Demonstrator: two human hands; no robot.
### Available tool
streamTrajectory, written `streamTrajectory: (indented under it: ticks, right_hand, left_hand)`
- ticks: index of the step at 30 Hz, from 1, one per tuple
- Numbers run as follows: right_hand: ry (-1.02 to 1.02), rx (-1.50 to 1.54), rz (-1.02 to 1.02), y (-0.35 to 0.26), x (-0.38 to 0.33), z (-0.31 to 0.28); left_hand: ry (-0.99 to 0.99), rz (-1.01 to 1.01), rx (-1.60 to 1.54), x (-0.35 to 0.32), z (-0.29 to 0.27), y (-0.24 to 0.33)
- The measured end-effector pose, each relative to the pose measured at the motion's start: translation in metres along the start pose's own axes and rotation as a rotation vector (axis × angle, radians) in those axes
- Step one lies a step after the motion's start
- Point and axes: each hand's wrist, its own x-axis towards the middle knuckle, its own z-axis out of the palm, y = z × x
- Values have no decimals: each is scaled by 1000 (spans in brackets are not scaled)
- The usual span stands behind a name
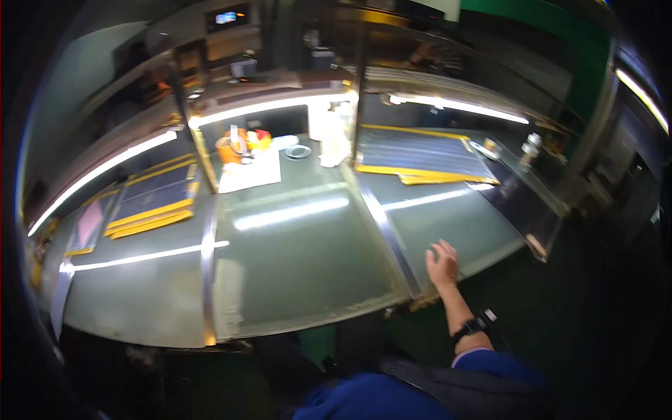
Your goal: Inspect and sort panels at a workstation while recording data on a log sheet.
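My right hand (pixel 442 264) is over the near part of the right-hand bench section, its fingers stretched out and holding nothing. Whether it touches the glossy green bench top (pixel 448 227) cannot be made out. A dark band with a small box sits on that wrist (pixel 470 329). Beyond the hand lies a stack of dark flat panels (pixel 420 150) with yellow edges. My left hand does not show.
Metal strips (pixel 210 266) divide the bench. More yellow-edged panels (pixel 150 192) lie at the left. White paper (pixel 259 175), an orange tape roll (pixel 229 149) and a clear bottle (pixel 530 148) stand toward the back. Upright posts (pixel 355 84) and light tubes (pixel 462 108) run along it.
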Motion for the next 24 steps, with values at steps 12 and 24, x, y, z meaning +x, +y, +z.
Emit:
streamTrajectory:
  ticks: [12,24]
  right_hand:
    - [-81,-36,84,-6,5,-10]
    - [-82,37,83,19,-3,0]
  left_hand:
    - [-99,-700,357,-127,-39,-52]
    - [-135,-755,368,-143,-30,-27]
